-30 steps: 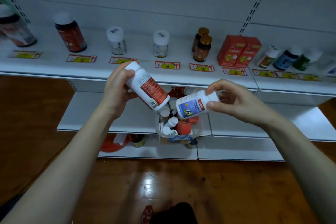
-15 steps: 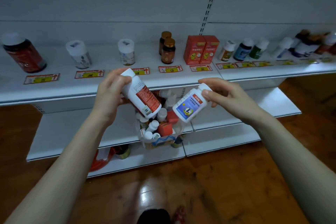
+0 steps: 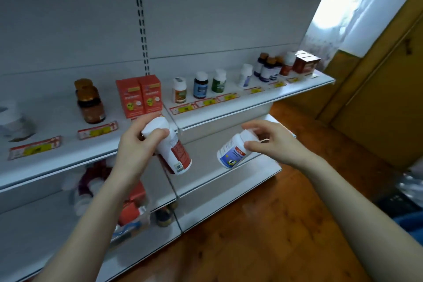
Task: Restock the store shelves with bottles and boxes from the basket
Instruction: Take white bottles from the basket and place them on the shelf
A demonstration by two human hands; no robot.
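White shelf [image 3: 64, 121] runs along the wall, with bottles and two red boxes [image 3: 139, 96] in a row on it. Down low, the basket [image 3: 124, 232] looks blurry. The left hand [image 3: 135, 151] grips a red-label bottle [image 3: 176, 155], tipped down. The right hand [image 3: 272, 144] pinches a blue-label bottle [image 3: 231, 153] by its cap. Both bottles are in the air, not on the shelf yet. Next, I think, each must be turned upright and put in a free spot

2 red boxes [image 3: 139, 96], white shelf [image 3: 229, 110]
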